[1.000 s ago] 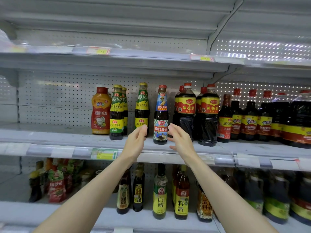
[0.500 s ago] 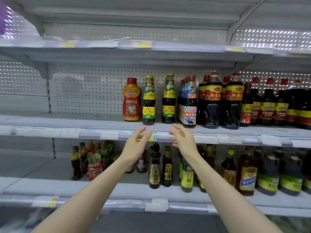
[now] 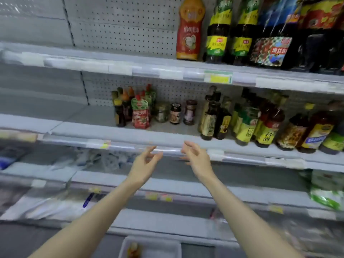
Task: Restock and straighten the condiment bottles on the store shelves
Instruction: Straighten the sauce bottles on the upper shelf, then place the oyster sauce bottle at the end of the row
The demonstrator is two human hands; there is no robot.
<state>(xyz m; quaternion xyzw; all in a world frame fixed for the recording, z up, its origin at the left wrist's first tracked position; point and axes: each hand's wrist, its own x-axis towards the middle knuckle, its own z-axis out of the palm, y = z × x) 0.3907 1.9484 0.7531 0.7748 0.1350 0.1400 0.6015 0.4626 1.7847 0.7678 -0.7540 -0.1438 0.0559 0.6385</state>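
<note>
Both my hands hang empty in front of the middle shelf's front rail [image 3: 130, 144]. My left hand [image 3: 143, 163] and my right hand [image 3: 197, 158] face each other with fingers loosely spread, touching nothing. On the upper shelf [image 3: 111, 61] stand an orange sauce bottle [image 3: 189, 28], two green-labelled dark bottles [image 3: 218, 30] and a blue-labelled bottle [image 3: 271, 34]. The middle shelf holds a red sauce pouch [image 3: 140, 116], small jars [image 3: 175, 113] and dark bottles with yellow labels [image 3: 245, 125] to the right. The picture is blurred by motion.
A white bin [image 3: 150, 247] with a bottle inside sits at the bottom edge below my arms. Clear plastic bags [image 3: 104, 161] lie on the lower shelf. Green packets [image 3: 325, 190] are at the right. The left halves of the upper and middle shelves are bare.
The view has dropped and swung left, so the upper bottles now sit at the top right. Both hands have lowered from the upper shelf edge to the middle shelf rail, still empty.
</note>
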